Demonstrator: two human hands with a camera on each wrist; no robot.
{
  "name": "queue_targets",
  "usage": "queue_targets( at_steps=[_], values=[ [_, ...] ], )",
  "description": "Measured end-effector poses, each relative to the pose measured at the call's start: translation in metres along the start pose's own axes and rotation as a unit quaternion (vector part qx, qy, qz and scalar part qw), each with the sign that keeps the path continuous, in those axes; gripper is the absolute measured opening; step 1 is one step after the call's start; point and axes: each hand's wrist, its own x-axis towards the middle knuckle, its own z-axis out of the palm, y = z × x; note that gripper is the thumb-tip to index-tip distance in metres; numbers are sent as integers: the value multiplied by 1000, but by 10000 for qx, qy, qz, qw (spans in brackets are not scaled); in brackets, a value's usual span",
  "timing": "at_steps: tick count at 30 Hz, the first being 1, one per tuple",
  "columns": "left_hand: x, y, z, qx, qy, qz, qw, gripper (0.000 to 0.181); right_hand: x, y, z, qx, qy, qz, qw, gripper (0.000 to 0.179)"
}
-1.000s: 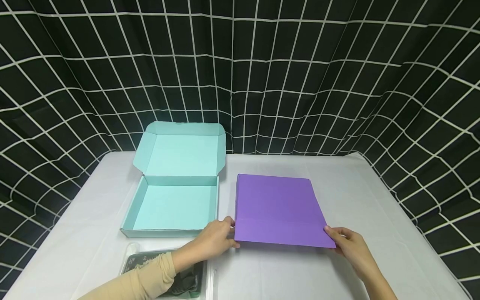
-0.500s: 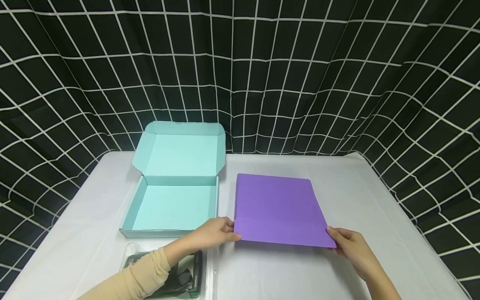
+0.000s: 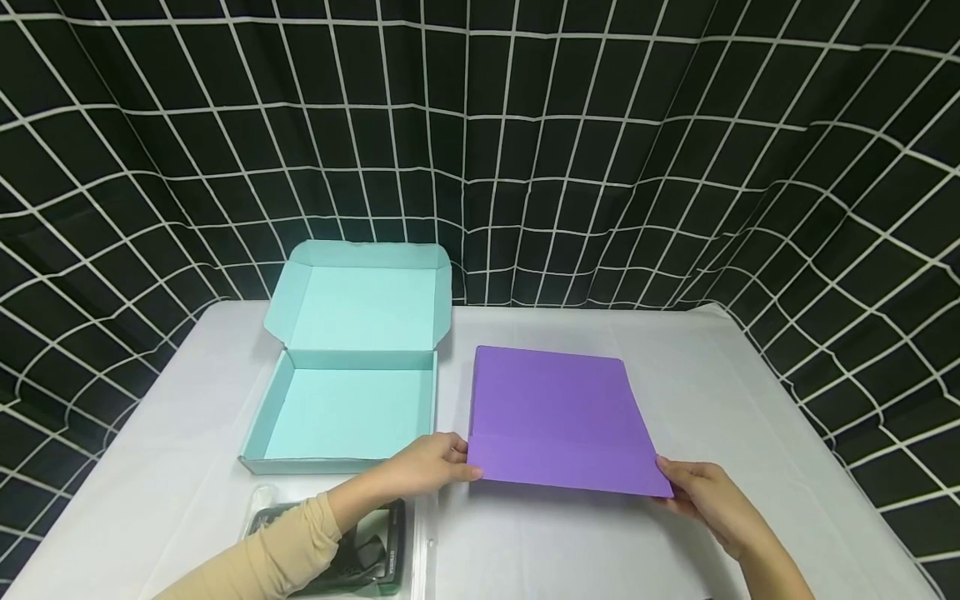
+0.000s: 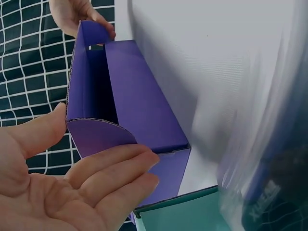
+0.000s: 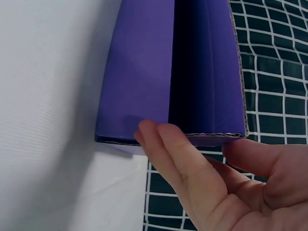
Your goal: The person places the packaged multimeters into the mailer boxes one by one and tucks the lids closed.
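A purple cardboard box (image 3: 555, 412) lies right of centre on the table, its lid lowered but with a dark gap along the front. At the left front corner my left hand (image 3: 431, 464) holds the lid's edge, thumb on top, fingers against a rounded side flap (image 4: 98, 132). My right hand (image 3: 708, 504) pinches the right front corner; in the right wrist view its thumb is at the lid edge and two fingertips touch the side flap near the front wall (image 5: 137, 62). The box interior is mostly hidden.
A light teal cardboard box (image 3: 345, 412) stands left of the purple one, its lid raised. In front of it lies a clear plastic package (image 3: 420, 558) with dark contents, partly under my left sleeve (image 3: 277, 550). White cloth covers the table; black gridded curtain surrounds it.
My left hand has closed in on the lid's left front corner, its thumb now on the lid's edge. The right hand has shifted very slightly; the lid stays almost level.
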Motion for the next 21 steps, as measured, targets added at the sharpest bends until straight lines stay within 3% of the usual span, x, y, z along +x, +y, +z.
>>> queue_targets(
  at_steps=[8, 11, 15, 17, 18, 21],
  values=[
    [1, 1, -1, 56, -1, 49, 10000, 38, 0, 5, -1, 310, -307, -128, 9990, 50],
    [0, 1, 0, 22, 0, 34, 10000, 39, 2, 9, -4, 744, -535, -246, 9955, 44],
    [-1, 0, 0, -20, 8, -9, 10000, 39, 6, 16, -10, 2042, -1326, -209, 9697, 29],
    [-1, 1, 0, -23, 14, -6, 10000, 39, 7, 19, -12, 2298, -1550, -159, 9607, 28],
    [-1, 1, -1, -5, 25, -9, 10000, 39, 7, 19, -12, 2293, -1560, -137, 9607, 28],
    [-1, 1, 0, -12, 19, 15, 10000, 39, 6, 21, -11, 1897, -1351, -141, 9724, 26]
  ],
)
